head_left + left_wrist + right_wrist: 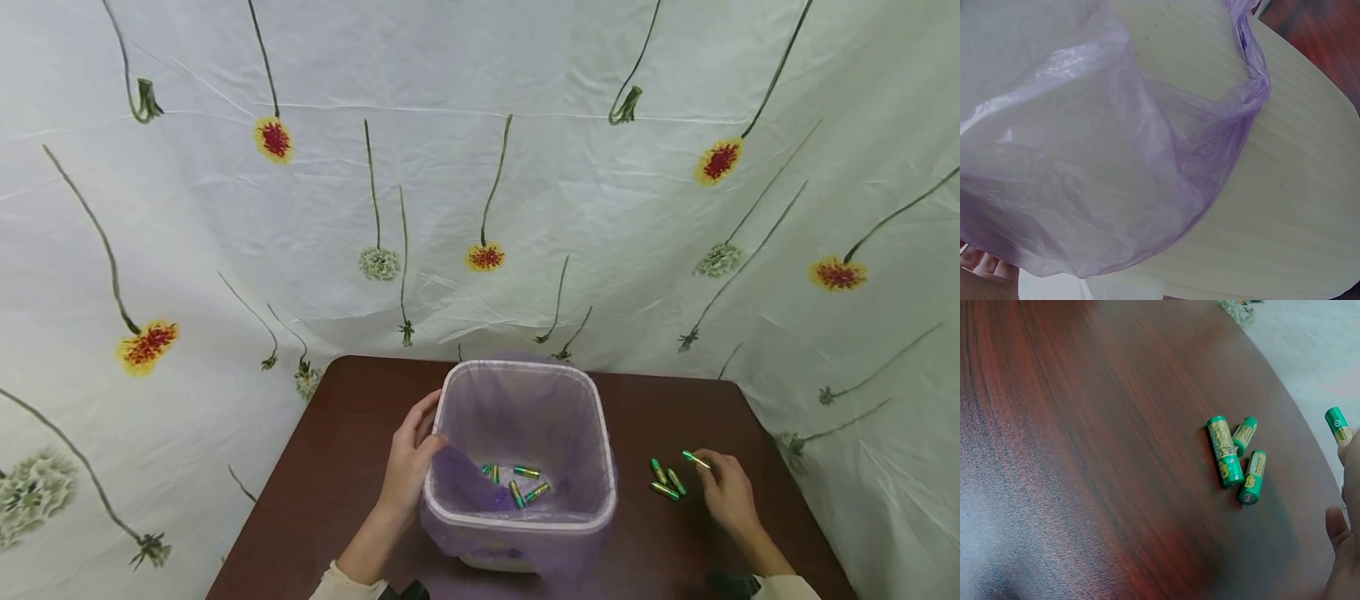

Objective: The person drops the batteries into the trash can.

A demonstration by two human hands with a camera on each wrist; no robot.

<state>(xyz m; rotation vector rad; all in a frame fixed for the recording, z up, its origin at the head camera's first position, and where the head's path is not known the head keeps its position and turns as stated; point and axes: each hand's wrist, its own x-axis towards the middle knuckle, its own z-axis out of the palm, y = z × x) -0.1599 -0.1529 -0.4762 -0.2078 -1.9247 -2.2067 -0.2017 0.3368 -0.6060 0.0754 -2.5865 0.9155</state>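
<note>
A white square bin [609, 467] lined with a thin purple bag [517, 546] stands on the table. My left hand [408, 458] grips its left side, with the thumb at the rim and the fingers along the outside. In the left wrist view the bag [1116, 187] drapes over the bin's pale wall [1297, 187]. Several green and gold batteries [527, 472] lie scattered on the bin's floor. To the right, my right hand [727, 492] pinches one battery [696, 458] by its end. Close by, 3 more batteries [1225, 453] lie grouped on the tabletop.
The dark brown wooden table [352, 408] has rounded far corners. A white flower-printed cloth [450, 183] hangs behind it and down both sides. The table's curved right edge [1291, 400] runs close to the loose batteries.
</note>
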